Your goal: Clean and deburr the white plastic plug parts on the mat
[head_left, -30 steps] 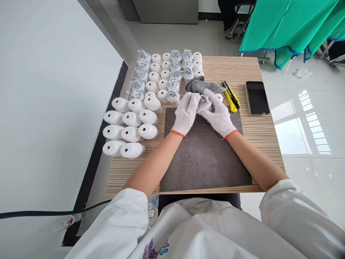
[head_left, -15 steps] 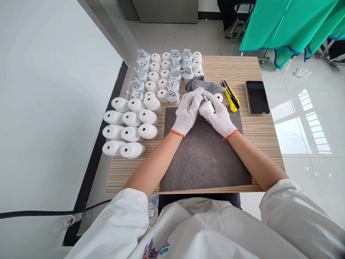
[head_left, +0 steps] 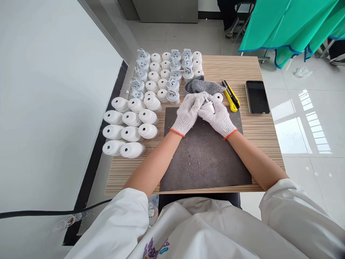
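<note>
My left hand (head_left: 189, 110) and my right hand (head_left: 219, 118), both in white knit gloves with orange cuffs, meet above the far edge of a dark mat (head_left: 205, 154). Between them they hold a small white round plastic part (head_left: 208, 107). Right fingers close around its side, while the left fingers press at its top, where gloves hide most of the detail. A white rounded piece with a hole (head_left: 218, 97) shows just beyond my right fingers. Behind the hands lies a crumpled grey cloth (head_left: 203, 86).
A yellow utility knife (head_left: 231, 96) and a phone (head_left: 257, 97) lie to the right on the wooden table (head_left: 229, 66). Rows of white ribbed pieces (head_left: 131, 131) and white parts with raised tops (head_left: 173, 96) fill the left side. A green cloth (head_left: 285, 28) hangs at far right.
My left fingers have shifted slightly towards me and lower over the top of the white part. The part is tilted a little differently; everything else stays put.
</note>
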A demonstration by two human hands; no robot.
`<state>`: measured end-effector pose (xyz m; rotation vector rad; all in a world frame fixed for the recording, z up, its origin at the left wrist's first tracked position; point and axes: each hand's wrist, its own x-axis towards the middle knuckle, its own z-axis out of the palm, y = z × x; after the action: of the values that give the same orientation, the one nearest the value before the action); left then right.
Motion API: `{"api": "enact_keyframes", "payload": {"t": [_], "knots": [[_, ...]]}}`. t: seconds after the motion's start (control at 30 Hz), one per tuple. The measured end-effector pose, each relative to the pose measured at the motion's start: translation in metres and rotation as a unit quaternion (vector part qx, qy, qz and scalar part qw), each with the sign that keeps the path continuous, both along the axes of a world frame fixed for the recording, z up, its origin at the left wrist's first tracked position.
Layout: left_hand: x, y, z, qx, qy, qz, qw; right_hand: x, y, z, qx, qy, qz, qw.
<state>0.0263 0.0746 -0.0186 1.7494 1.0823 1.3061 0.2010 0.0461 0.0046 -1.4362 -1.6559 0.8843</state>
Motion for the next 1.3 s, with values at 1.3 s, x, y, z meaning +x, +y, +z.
{"api": "enact_keyframes", "payload": {"t": [1.3], "knots": [[0.001,0.007,-0.004,-0.029,-0.015,-0.021,0.999,0.002,0.012,-0.029,0.122,-0.014,-0.036,0.992]]}}
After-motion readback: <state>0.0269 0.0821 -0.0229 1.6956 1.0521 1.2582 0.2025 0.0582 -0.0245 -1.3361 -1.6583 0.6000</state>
